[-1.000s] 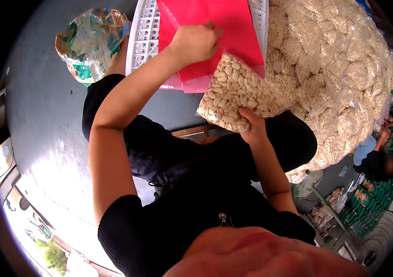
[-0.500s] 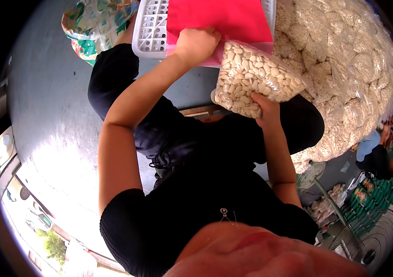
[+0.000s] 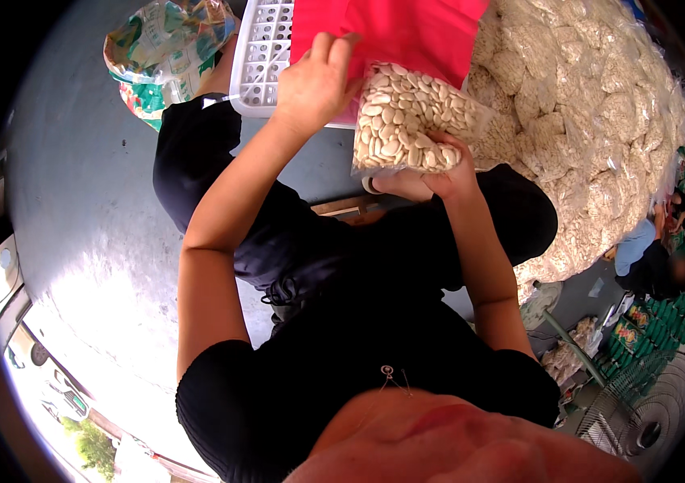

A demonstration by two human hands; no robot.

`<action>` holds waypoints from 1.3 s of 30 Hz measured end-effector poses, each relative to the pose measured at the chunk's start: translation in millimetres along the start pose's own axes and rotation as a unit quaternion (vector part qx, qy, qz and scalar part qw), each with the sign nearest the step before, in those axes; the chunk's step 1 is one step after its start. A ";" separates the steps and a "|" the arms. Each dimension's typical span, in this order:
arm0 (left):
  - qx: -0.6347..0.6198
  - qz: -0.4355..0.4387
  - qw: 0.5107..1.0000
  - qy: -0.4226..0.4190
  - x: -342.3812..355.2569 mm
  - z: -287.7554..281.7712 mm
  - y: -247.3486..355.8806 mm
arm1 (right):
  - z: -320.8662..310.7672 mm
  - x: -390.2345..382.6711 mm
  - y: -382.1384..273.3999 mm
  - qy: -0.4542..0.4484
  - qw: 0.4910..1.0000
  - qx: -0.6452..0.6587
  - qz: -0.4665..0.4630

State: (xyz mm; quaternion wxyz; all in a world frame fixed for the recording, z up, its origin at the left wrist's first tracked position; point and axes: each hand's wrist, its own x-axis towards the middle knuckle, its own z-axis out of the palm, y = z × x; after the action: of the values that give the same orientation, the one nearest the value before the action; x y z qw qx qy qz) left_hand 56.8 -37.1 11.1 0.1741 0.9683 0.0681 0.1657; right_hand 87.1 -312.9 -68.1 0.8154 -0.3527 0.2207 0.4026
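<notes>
In my right hand (image 3: 453, 171) is a clear plastic bag of large, flat, pale seeds (image 3: 407, 113), held by its lower right part with the thumb over the front. The bag is tilted in front of the near edge of a red bag (image 3: 382, 32). My left hand (image 3: 314, 87) is bent and closed at the red bag's near left edge, beside the clear bag's upper left corner. Its fingertips are partly hidden. Beneath the red bag lies a white perforated plastic crate (image 3: 263, 60).
At the right rises a big heap of clear bags full of pale seeds (image 3: 576, 121). A printed plastic sack (image 3: 169, 48) lies at the far left on the grey floor (image 3: 76, 177). Lower right are a standing fan (image 3: 640, 419), stacked green packages (image 3: 656, 338) and another person (image 3: 648, 258).
The clear bag has moved left and turned more level, with my right hand following underneath. My left hand has shifted left, and the red bag is now lifted and wrinkled.
</notes>
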 end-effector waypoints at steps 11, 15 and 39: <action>-0.250 -0.099 0.946 -0.182 -22.1 9.4 -19.6 | 60.9 9.0 -12.0 -0.205 0.965 0.157 -0.037; -0.393 -0.055 0.905 -0.154 -28.3 20.6 -16.9 | 88.2 26.2 -15.6 -0.123 0.978 0.129 -0.104; -0.302 0.007 0.859 -0.413 -51.5 32.1 -1.2 | 147.8 113.2 16.9 -0.080 0.965 0.214 -0.131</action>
State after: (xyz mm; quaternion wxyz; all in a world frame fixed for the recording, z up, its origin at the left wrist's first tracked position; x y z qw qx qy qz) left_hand 19.6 -55.8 -33.0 0.4686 0.8483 -0.0703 -0.2363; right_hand 150.1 -137.7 -51.1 0.9324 -0.1623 0.1878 0.2629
